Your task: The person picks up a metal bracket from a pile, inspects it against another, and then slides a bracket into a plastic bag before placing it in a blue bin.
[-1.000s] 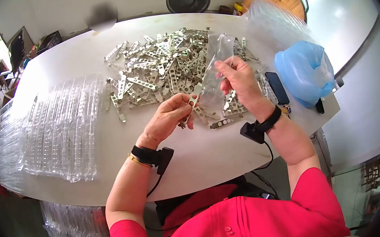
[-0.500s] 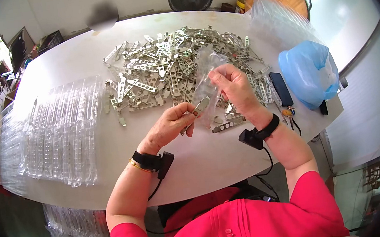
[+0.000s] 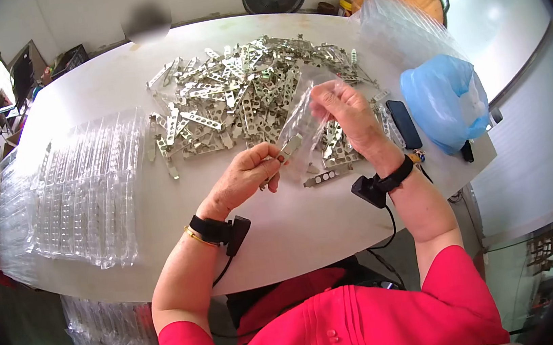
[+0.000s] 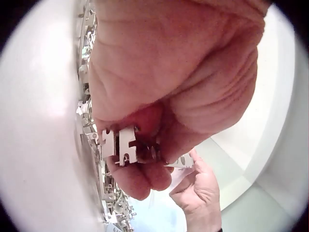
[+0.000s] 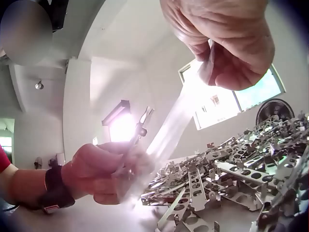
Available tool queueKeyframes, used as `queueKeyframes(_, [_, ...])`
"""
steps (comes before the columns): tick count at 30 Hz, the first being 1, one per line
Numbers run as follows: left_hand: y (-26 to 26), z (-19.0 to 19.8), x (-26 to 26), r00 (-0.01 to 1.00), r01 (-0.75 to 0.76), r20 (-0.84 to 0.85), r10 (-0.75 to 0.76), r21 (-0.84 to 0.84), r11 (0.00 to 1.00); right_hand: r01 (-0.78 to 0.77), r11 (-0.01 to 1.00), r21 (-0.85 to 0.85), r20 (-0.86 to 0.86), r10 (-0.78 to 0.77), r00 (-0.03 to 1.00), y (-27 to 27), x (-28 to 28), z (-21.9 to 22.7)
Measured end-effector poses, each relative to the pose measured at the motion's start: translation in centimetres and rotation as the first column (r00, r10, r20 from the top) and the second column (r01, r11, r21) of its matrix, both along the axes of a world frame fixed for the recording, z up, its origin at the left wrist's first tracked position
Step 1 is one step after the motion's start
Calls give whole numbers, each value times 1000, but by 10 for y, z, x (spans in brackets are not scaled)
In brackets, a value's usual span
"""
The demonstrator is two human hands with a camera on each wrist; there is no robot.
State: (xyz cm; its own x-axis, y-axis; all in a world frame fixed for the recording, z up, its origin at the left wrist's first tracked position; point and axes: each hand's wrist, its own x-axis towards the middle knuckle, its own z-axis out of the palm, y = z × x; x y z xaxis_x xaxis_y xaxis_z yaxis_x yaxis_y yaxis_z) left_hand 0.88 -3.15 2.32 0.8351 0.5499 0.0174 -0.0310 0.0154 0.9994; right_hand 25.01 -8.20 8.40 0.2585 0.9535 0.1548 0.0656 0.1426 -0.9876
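White table (image 3: 110, 89), left hand (image 4: 159, 96) pinching bracket (image 4: 120, 145)

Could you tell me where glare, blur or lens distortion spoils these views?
Head view: fisheye bends the table edge, corners are dark. Left wrist view: the left hand fills the frame, the table beside it washed out white. Right wrist view: window backlight flares through the clear bag, blurring the left hand's fingers.

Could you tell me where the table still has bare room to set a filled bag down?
Bare table lies along the near edge, between the two wrists, and in a strip between the stacked plastic trays and the pile of metal brackets. The far middle is crowded with brackets; the right edge holds a phone and blue bag.
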Motion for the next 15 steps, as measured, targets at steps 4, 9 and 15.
queueKeyframes(4, [1, -1, 0, 996, -24, 84, 29, -56, 998, -160, 963, -217, 58, 176, 983, -12, -15, 1])
queueKeyframes(9, [6, -7, -2, 987, -75, 135, 85, -79, 994, -188, 940, -286, 133, 233, 963, -18, -21, -9])
queueKeyframes(15, [9, -5, -1, 965, -125, 191, 178, -261, 957, -8, 998, -62, 54, 11, 998, -16, -11, -11])
